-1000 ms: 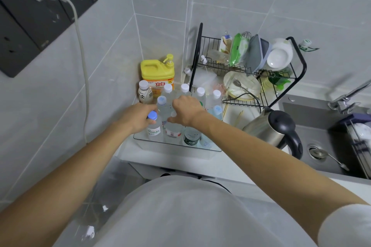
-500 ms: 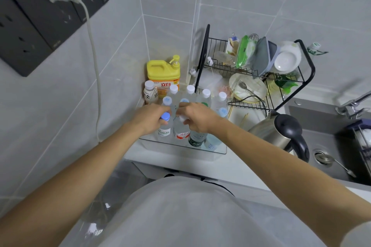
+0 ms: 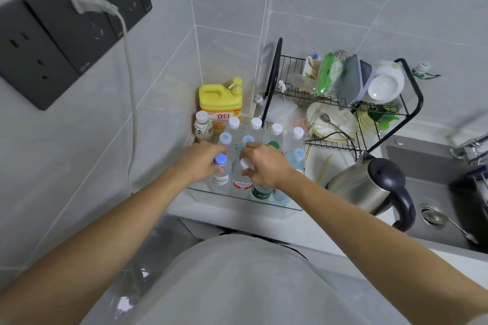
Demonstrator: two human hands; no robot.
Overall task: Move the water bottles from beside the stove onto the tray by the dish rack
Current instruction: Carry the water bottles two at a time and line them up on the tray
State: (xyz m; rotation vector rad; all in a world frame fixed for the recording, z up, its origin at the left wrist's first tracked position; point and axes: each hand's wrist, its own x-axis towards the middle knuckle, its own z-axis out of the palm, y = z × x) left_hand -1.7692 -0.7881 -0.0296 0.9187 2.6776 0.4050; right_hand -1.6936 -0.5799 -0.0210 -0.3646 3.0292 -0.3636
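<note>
left hand [image 3: 202, 162] grips neck of blue-capped clear plastic bottle [image 3: 220, 169] | right hand [image 3: 264, 166] pinches white-capped clear bottle [image 3: 243, 174] | both upright in clear tray [image 3: 237, 199] front row beside black wire dish rack [image 3: 340, 103], likely seating 2 bottles

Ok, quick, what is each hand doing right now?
Left hand: grips the blue-capped water bottle at its neck.
Right hand: pinches the white-capped water bottle near its cap.
</note>
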